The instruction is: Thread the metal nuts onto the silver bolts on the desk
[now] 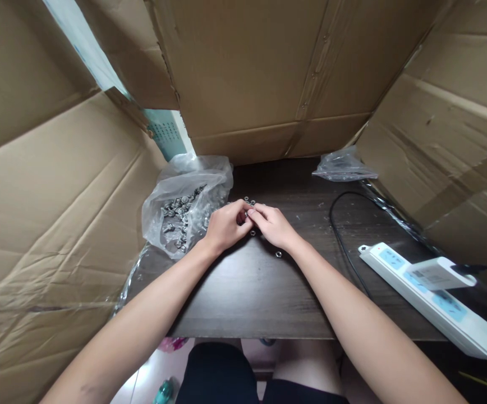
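Observation:
My left hand (228, 224) and my right hand (274, 225) meet at the middle of the dark table, fingertips together. Both are closed in a pinch. A small bit of metal glints between the fingertips, too hidden to name. Around the hands lie several small metal nuts: one nut (252, 233) just below the fingertips, another nut (278, 255) by my right wrist, more just beyond the fingers. Left of my left hand, an open clear plastic bag (153, 210) holds many metal bolts (181, 209) with broad round heads.
Cardboard walls (264, 73) surround the dark wooden table (243, 297) at the back and sides. A second plastic bag (344, 166) lies at the back right. On the right sit a white power strip (420, 292) with an adapter plugged in and a black cable (339, 235).

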Action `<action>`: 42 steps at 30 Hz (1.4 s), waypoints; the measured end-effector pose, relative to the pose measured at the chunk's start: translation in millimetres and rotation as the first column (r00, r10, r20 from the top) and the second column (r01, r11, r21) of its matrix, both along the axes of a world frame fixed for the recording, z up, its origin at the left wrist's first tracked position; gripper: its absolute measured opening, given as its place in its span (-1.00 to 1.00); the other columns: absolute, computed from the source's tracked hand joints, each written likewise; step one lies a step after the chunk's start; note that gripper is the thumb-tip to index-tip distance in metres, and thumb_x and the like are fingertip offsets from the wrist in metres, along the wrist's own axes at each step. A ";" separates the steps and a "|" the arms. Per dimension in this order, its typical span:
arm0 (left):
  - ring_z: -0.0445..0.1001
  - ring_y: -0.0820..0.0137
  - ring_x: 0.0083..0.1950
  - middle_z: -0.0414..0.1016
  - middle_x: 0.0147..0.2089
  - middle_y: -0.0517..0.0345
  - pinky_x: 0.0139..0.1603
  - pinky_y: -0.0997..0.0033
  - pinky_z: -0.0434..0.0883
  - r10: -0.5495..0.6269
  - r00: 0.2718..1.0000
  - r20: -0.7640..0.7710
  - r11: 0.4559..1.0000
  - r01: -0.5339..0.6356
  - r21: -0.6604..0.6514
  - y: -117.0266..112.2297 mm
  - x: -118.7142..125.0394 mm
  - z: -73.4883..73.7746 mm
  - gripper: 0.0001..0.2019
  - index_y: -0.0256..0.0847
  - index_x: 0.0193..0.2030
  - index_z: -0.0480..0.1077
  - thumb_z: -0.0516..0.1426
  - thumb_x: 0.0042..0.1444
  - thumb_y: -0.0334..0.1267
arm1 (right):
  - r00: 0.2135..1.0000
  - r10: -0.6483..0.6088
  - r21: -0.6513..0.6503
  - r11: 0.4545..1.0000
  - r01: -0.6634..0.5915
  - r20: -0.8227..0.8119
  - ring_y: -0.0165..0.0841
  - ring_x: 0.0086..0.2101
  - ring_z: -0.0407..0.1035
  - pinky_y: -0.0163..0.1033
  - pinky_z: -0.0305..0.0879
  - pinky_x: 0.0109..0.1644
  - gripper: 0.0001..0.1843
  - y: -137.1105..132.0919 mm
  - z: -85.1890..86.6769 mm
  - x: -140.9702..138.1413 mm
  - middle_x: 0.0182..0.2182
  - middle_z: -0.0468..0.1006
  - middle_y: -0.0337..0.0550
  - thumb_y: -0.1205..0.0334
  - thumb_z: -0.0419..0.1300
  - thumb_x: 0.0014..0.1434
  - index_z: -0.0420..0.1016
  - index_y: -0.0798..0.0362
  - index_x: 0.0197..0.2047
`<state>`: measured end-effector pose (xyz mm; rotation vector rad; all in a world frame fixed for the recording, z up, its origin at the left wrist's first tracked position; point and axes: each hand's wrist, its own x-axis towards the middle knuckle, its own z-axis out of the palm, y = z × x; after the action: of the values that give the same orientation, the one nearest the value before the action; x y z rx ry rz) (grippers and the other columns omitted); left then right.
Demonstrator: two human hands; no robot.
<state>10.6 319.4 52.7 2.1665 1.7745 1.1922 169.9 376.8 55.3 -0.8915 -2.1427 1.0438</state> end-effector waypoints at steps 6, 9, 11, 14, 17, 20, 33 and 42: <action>0.45 0.42 -0.36 0.48 -0.40 0.25 -0.29 0.43 0.32 -0.001 1.000 -0.001 1.000 0.001 -0.003 -1.7 0.5 0.1 -0.87 -0.17 -0.18 0.46 0.19 0.10 -0.34 | 1.000 -0.011 -0.018 1.000 0.011 -0.004 -0.34 -0.41 0.24 -0.23 0.07 -0.29 -0.69 0.8 -0.6 0.0 -0.49 0.36 -0.27 0.02 0.03 0.29 0.30 0.02 -0.41; 0.45 0.42 -0.36 0.47 -0.40 0.25 -0.29 0.43 0.32 -0.007 1.000 -0.005 1.000 0.007 -0.005 -0.9 0.2 -0.2 -0.88 -0.17 -0.18 0.45 0.18 0.11 -0.34 | 1.000 -0.004 -0.007 1.000 0.004 0.007 -0.33 -0.39 0.26 -0.23 0.10 -0.26 -0.67 1.4 -1.1 -0.2 -0.47 0.39 -0.24 0.02 0.01 0.30 0.35 0.03 -0.40; 0.45 0.42 -0.35 0.48 -0.40 0.25 -0.28 0.43 0.33 -0.006 1.000 -0.006 1.000 0.006 -0.010 -0.3 0.0 -0.4 -0.87 -0.17 -0.17 0.46 0.18 0.12 -0.34 | 1.000 0.001 0.004 1.000 -0.001 0.012 -0.32 -0.38 0.29 -0.22 0.11 -0.25 -0.65 1.2 -1.3 -0.4 -0.46 0.41 -0.22 0.01 0.00 0.32 0.36 0.03 -0.40; 0.45 0.41 -0.35 0.48 -0.39 0.23 -0.28 0.43 0.33 -0.002 1.000 -0.011 1.000 0.002 -0.019 0.3 -0.3 -0.4 -0.88 -0.17 -0.17 0.46 0.18 0.13 -0.34 | 1.000 0.001 0.007 1.000 -0.001 0.014 -0.31 -0.38 0.29 -0.22 0.11 -0.27 -0.62 0.4 -1.1 -0.9 -0.45 0.42 -0.20 -0.01 -0.01 0.33 0.37 0.04 -0.40; 0.45 0.41 -0.35 0.48 -0.39 0.23 -0.28 0.43 0.34 0.000 1.000 -0.009 1.000 0.000 -0.021 0.2 -0.3 0.1 -0.88 -0.17 -0.17 0.46 0.17 0.13 -0.33 | 1.000 0.006 0.008 1.000 -0.006 0.007 -0.31 -0.39 0.29 -0.22 0.10 -0.27 -0.60 0.0 -0.4 -1.1 -0.45 0.44 -0.20 -0.03 -0.02 0.34 0.37 0.04 -0.40; 0.45 0.42 -0.35 0.48 -0.39 0.23 -0.29 0.43 0.32 0.000 1.000 -0.004 1.000 0.000 -0.024 -0.5 -0.4 0.9 -0.87 -0.17 -0.16 0.46 0.17 0.13 -0.33 | 1.000 -0.008 0.009 1.000 0.008 0.010 -0.31 -0.39 0.28 -0.22 0.09 -0.27 -0.64 0.1 0.6 -0.9 -0.47 0.40 -0.22 -0.01 0.00 0.32 0.34 0.03 -0.41; 0.46 0.41 -0.35 0.48 -0.40 0.24 -0.28 0.43 0.34 -0.008 1.000 -0.015 1.000 0.007 -0.005 0.1 -1.2 -0.3 -0.85 -0.17 -0.14 0.47 0.18 0.12 -0.35 | 1.000 -0.010 0.027 1.000 0.009 0.025 -0.32 -0.39 0.28 -0.24 0.09 -0.27 -0.67 -0.7 2.4 -1.5 -0.48 0.41 -0.22 0.08 -0.01 0.34 0.33 0.02 -0.42; 0.46 0.41 -0.33 0.49 -0.37 0.23 -0.27 0.42 0.34 -0.026 1.000 -0.009 1.000 0.026 -0.009 -0.7 -0.7 0.6 -0.85 -0.18 -0.16 0.47 0.18 0.11 -0.35 | 1.000 -0.028 -0.024 0.999 0.028 -0.010 -0.32 -0.39 0.29 -0.24 0.10 -0.29 -0.72 0.3 -0.7 -1.0 -0.47 0.43 -0.25 0.03 0.05 0.27 0.34 0.02 -0.38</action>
<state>9.9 318.7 53.3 2.1864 1.7456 1.1684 169.0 377.2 54.6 -0.9226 -2.1070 1.0601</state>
